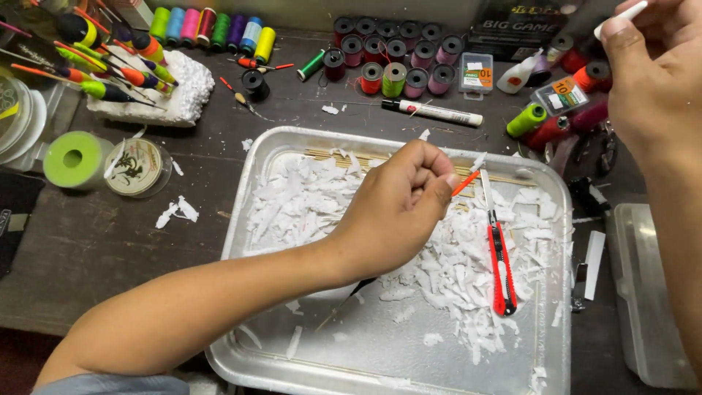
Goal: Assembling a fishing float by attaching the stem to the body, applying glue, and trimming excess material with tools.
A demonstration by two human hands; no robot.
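Two hands, left hand (pixel 398 201) fisted, right hand (pixel 651 73) raised

The person's left hand (pixel 398 208) and right hand (pixel 654 80) are bare, without gloves, rings or a watch. Both forearms are uncovered. At the lower left of the frame, a grey-blue sleeve edge (pixel 110 384) shows.

1. Dark box (pixel 521 29) with pale lettering, far edge of the worktop, left of the right grip (pixel 654 80).
2. Small clear plastic case (pixel 476 72), white label, below that box.
3. Clear packet (pixel 560 95), orange tag, just left of the right grip.
4. Round spool label (pixel 134 165), pale with dark drawing, far left of the left grip (pixel 402 205).
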